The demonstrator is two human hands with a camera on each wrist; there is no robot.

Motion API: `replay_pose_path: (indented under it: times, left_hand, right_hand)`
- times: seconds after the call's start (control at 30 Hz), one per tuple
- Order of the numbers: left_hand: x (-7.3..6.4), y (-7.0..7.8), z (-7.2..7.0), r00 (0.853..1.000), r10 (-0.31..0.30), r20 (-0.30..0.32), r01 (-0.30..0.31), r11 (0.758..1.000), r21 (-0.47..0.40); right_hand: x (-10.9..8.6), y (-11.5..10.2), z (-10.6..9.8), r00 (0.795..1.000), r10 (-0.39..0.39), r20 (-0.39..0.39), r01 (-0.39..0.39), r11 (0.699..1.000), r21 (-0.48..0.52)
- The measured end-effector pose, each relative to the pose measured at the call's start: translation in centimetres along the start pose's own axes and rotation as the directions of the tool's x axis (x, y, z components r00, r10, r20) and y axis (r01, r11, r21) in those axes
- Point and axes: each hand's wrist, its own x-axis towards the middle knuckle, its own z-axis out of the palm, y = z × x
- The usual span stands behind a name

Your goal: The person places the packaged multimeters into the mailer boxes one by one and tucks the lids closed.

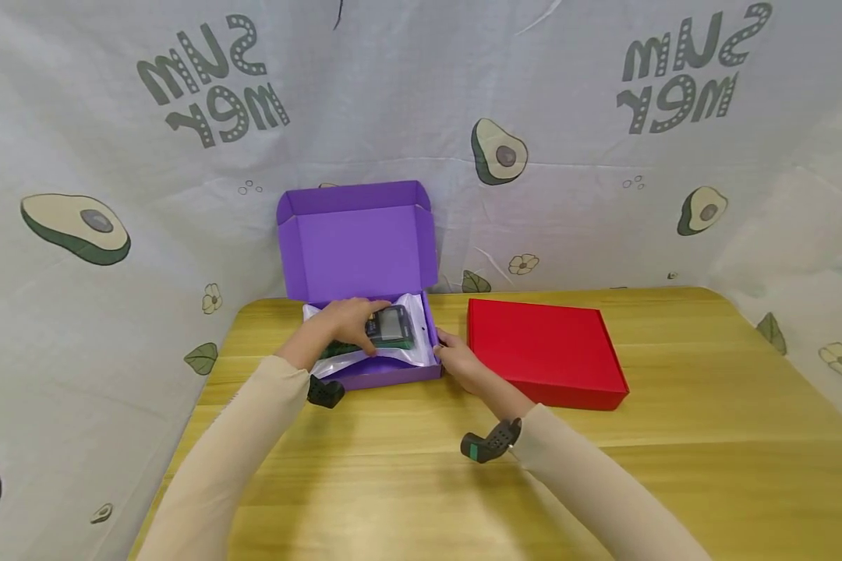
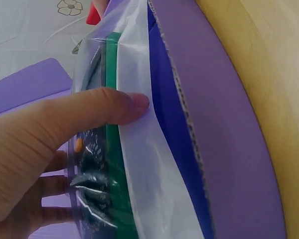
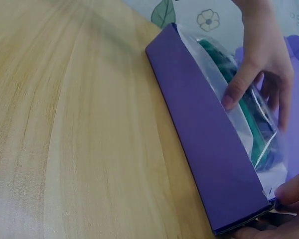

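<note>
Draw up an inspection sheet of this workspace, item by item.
Surface: wooden table, bare in front of the boxes.
Job's things: purple box, lid raised at the back; bagged item, green-edged, at the box's opening; whether it touches the bottom is hidden.
Clutter: red box, closed, right of the purple one.
Grippers: left hand grips the bagged item; right hand holds the purple box's near right corner.
Cables: nothing seen.
Surroundings: cloth with avocado prints behind the table.

1 clear-fronted, white-backed pouch (image 1: 394,331), green and dark inside — within an open purple box (image 1: 389,376), lid upright
</note>
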Motion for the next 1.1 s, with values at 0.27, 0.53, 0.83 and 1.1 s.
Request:
replay_pose_path:
  times: [0.27,0.53,0.83,1.1]
  left_hand:
    - [0.3,-0.4,0.8,1.0,-0.011,-0.008,0.011,0.999,0.032]
    - [0.7,-0.4,1.4,1.0,-0.001,-0.014,0.001,1.0,0.027]
    - [0.8,-1.1,2.7,0.999,0.0,-0.042,0.0,1.0,0.018]
    - [0.4,-1.5,3.4,0.997,0.021,-0.076,-0.022,1.0,-0.017]
  right_hand:
    - [0.1,-0.1,0.5,1.0,-0.024,0.005,0.024,1.0,-0.01]
    - [0.1,-0.1,0.4,1.0,-0.004,-0.007,0.004,0.999,-0.039]
    - [0.2,0.0,0.5,1.0,-0.019,-0.024,0.017,0.997,-0.069]
    - [0.2,-0.1,0.4,0.998,0.019,-0.065,-0.026,0.995,-0.1]
